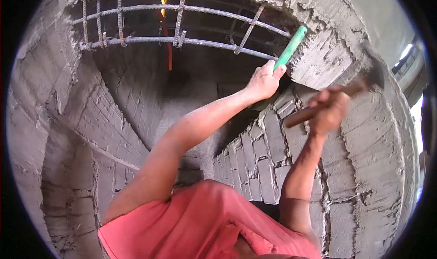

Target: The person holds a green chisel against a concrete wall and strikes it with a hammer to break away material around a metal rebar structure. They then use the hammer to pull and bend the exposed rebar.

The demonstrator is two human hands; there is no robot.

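My left hand (pixel 266 80) is wrapped round a green chisel (pixel 291 45) that looks like a thick rod. Its far end reaches the broken edge of the concrete (pixel 323 59), beside the ends of the steel bars. In my right hand (pixel 328 110) is the wooden handle of a hammer (pixel 300 117). The hammer's dark head, raised to the right of the chisel, is smeared by motion. Head and chisel are apart. The chisel's lower end is hidden in my left fist.
Ribbed steel bars (pixel 205 41) cross a dark opening above, with a red and yellow strip (pixel 170 54) hanging behind them. Brickwork (pixel 268 145) with mortar joints lies below on the right. Rough plastered wall (pixel 32 104) curves round the left.
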